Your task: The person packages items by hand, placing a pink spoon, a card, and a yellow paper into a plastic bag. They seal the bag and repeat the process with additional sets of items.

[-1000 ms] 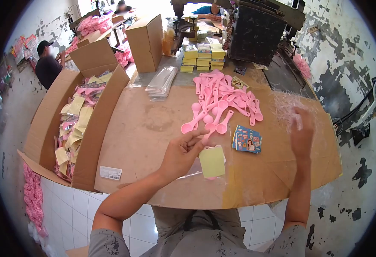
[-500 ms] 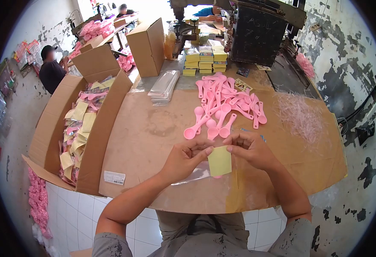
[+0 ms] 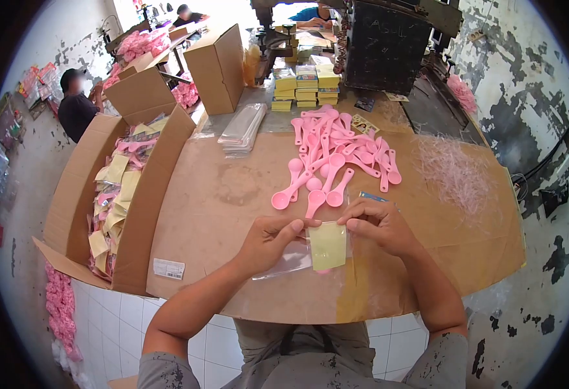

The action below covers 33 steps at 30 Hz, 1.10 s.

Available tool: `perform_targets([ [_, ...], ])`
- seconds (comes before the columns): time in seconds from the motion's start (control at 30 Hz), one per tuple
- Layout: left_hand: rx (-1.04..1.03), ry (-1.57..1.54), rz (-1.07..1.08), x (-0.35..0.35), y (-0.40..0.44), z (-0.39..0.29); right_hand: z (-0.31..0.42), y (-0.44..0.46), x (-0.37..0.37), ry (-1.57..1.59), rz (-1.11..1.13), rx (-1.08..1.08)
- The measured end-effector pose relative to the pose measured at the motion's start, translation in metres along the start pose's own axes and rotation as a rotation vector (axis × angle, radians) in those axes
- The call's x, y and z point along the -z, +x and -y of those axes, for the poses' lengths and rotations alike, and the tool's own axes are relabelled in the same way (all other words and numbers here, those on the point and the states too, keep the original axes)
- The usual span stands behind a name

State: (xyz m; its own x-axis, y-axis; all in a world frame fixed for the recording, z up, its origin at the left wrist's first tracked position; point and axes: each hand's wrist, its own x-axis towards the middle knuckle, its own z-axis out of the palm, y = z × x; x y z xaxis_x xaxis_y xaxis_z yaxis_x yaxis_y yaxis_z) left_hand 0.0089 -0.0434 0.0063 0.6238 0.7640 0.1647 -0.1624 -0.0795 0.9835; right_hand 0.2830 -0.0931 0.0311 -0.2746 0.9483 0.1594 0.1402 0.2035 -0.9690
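A pale yellow card (image 3: pixel 328 249) hangs between my two hands, with a clear plastic bag (image 3: pixel 290 262) around or against it. My left hand (image 3: pixel 273 243) pinches at the top left corner, where the bag and card meet. At the top right corner my right hand (image 3: pixel 380 223) pinches with thumb and forefinger. A bit of pink shows below the card's lower edge; most of that thing is hidden. Just beyond my hands lies a heap of pink measuring spoons (image 3: pixel 336 146), one with its handle close to my left fingers.
An open carton (image 3: pixel 143 217) of packed bags stands on the left. Flat clear bags (image 3: pixel 242 129) lie behind, near stacks of cards (image 3: pixel 307 84). Plastic shreds (image 3: pixel 456 175) cover the table's right side. A black machine (image 3: pixel 385 48) stands at the back. A co-worker (image 3: pixel 77 107) is at far left.
The card has gone slightly lower and left between my hands, and shiny film now shows over it. My left fingers have shifted at the top corner. The whole view has moved slightly.
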Motion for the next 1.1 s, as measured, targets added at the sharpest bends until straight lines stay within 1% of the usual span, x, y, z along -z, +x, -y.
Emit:
perform_targets([
  [0.07,0.045,0.007,-0.024,-0.004,0.000,-0.002,0.000,-0.001,-0.002,-0.085,-0.005,0.010],
  [0.17,0.141,0.118,-0.032,-0.004,0.001,-0.002,-0.008,0.001,-0.003,-0.004,-0.009,0.028],
  [0.27,0.149,0.130,-0.034,-0.002,0.001,0.000,-0.011,0.001,-0.008,0.132,-0.047,-0.024],
  [0.37,0.090,0.096,-0.040,0.001,0.001,0.004,-0.003,0.001,-0.017,0.115,0.000,0.005],
  [0.47,-0.038,-0.126,-0.242,-0.024,0.004,-0.021,-0.016,0.000,-0.014,0.037,0.059,-0.014],
  [0.57,0.046,0.188,-0.016,-0.002,0.000,-0.010,-0.011,0.003,-0.017,0.043,0.043,0.057],
  [0.67,0.185,0.123,0.012,0.026,0.002,-0.017,0.003,0.005,-0.022,0.012,-0.046,0.117],
  [0.7,0.171,0.235,-0.127,0.037,0.003,-0.038,0.003,0.004,-0.020,-0.036,-0.052,0.095],
  [0.77,-0.204,-0.009,-0.524,0.078,0.000,-0.038,0.000,-0.002,-0.006,-0.132,-0.069,0.053],
  [0.8,-0.334,-0.177,-0.698,0.098,0.001,-0.049,-0.002,-0.003,-0.001,-0.145,-0.065,0.018],
  [0.83,-0.411,-0.278,-0.839,0.113,0.001,-0.062,-0.005,-0.004,0.003,-0.159,-0.060,-0.017],
  [0.87,-0.318,-0.371,-0.839,0.131,-0.007,-0.069,-0.007,-0.004,0.006,-0.172,-0.051,-0.055],
  [0.93,-0.136,-0.551,-0.829,0.173,-0.025,-0.085,-0.008,-0.006,0.007,-0.222,-0.050,-0.059],
  [0.97,-0.228,-0.363,-0.794,0.188,-0.027,-0.095,-0.008,-0.005,0.006,-0.244,-0.046,-0.066],
  [1.0,-0.311,-0.173,-0.752,0.207,-0.024,-0.109,-0.009,-0.003,0.004,-0.336,-0.057,0.007],
  [1.07,-0.235,0.776,-0.798,0.268,-0.020,-0.148,-0.012,-0.002,0.000,-0.517,-0.075,0.141],
  [1.1,-0.091,0.890,-0.854,0.306,-0.016,-0.160,-0.014,-0.001,-0.002,-0.572,-0.060,0.163],
])
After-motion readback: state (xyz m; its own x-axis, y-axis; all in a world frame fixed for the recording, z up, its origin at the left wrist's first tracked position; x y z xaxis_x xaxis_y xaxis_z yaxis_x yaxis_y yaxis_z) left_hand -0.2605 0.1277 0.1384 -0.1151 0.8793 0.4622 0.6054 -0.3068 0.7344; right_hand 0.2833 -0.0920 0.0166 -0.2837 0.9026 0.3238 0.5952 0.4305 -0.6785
